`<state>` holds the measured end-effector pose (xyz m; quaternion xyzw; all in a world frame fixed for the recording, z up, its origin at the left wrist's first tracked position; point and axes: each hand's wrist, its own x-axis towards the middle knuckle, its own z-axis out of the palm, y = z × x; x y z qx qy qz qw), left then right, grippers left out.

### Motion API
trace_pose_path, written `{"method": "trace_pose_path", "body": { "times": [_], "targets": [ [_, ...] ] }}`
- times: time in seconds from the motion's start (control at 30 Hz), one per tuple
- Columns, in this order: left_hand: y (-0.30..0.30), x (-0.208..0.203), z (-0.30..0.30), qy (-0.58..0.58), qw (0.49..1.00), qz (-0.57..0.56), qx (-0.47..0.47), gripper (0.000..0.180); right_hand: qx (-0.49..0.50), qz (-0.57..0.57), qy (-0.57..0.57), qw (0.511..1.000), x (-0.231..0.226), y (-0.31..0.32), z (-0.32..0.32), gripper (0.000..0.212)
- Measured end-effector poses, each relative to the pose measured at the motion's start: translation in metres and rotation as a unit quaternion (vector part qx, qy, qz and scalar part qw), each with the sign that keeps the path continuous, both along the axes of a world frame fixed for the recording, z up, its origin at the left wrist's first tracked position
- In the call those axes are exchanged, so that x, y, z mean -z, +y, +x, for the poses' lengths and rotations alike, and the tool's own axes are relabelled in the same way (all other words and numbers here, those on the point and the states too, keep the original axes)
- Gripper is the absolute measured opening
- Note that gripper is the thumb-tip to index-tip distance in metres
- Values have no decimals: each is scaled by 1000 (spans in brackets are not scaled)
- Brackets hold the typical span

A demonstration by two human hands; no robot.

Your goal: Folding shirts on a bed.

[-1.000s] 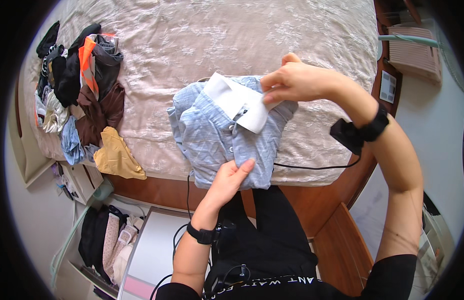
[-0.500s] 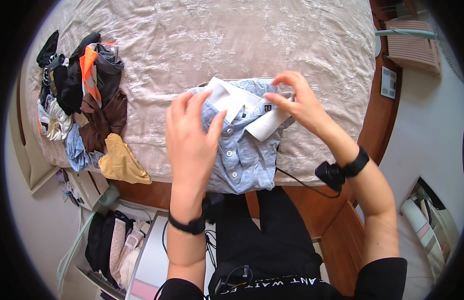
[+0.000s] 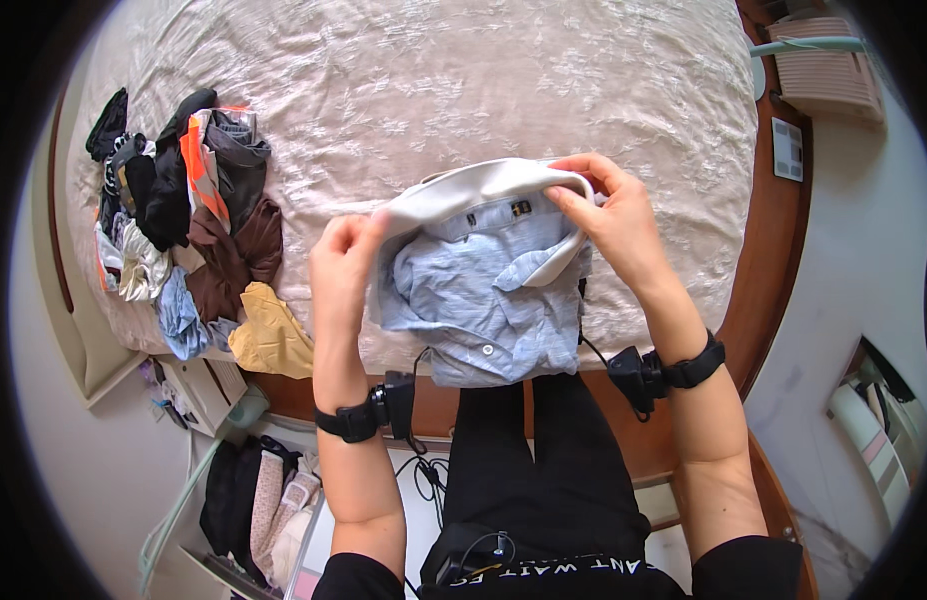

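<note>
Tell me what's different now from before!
The left hand moved from the shirt's lower front up and away from the body, and took hold of the left side of the collar. The collar, folded down before, is now lifted and spread wide. The right hand is at its right side, as at first. The clothes pile stayed put.

The left hand and right hand grip the white collar of a blue shirt on the bed; clothes lie heaped at left.

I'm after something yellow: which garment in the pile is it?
The mustard garment at the lower right of the pile, unlike the brown garment above or blue garment further left.
</note>
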<state>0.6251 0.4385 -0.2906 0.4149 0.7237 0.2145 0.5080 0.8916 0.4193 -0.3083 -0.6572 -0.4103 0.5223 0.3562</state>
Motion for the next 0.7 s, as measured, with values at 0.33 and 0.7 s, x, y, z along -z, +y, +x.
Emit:
{"method": "trace_pose_path", "body": {
  "times": [0.33, 0.7],
  "targets": [
    [21, 24, -34, -368, 915, -156, -50, 26, 95, -18, -18, 995, 6, -18, 3, 14],
    [16, 10, -39, -366, 916, -163, 3, 40, 187, 4, 46, 981, 18, -37, 7, 32]
  ]
}}
